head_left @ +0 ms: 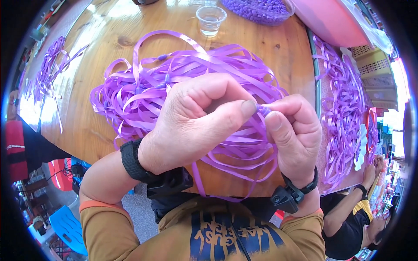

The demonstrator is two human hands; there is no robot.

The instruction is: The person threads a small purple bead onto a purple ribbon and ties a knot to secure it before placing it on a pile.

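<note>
In front of me lies a large tangled heap of purple satin ribbon loops (130, 102) on a wooden table, with small darker purple pieces on some of the loops. Above its right side my left hand (204, 117) and my right hand (296, 135) meet fingertip to fingertip. Between them is a small purple piece (263, 110), pinched by thumb and forefinger from both sides. Its exact kind is too small to make out, and my fingers partly cover it. My other fingers are curled in.
Beyond the heap stand a clear plastic cup of liquid (210, 21) and a clear tub of small purple pieces (261, 9). A pink basin (335, 21) is at the far right. More ribbons (344, 113) cover the right-hand table, where another person (348, 217) works. Ribbons (50, 65) lie far left.
</note>
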